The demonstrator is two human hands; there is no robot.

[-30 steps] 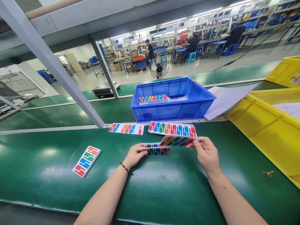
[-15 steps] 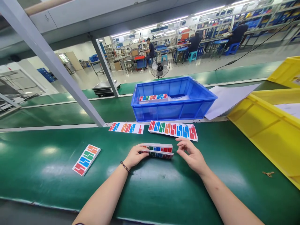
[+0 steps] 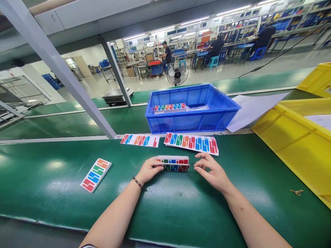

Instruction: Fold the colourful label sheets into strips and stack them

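Note:
My left hand (image 3: 148, 169) grips the left end of a small stack of coloured sticker sheets (image 3: 173, 164), held just above the green belt (image 3: 181, 206). Just right of the stack hovers my right hand (image 3: 212, 172), its fingers loosely curled and apart and nothing in them. Beyond the stack a larger pile of sticker sheets (image 3: 191, 143) lies flat on the belt. A single sheet (image 3: 140, 140) lies to its left. Another sheet (image 3: 96, 175) lies alone further left.
A blue crate (image 3: 192, 108) holding more sticker sheets stands behind the piles. White paper (image 3: 252, 106) lies to its right. A yellow bin (image 3: 297, 141) lines the right side. A slanted grey metal post (image 3: 59, 74) crosses the left. People sit at benches far behind.
My right hand laid its lifted sheet down onto the held stack and let go. It now hovers beside the stack. My left hand has kept its grip.

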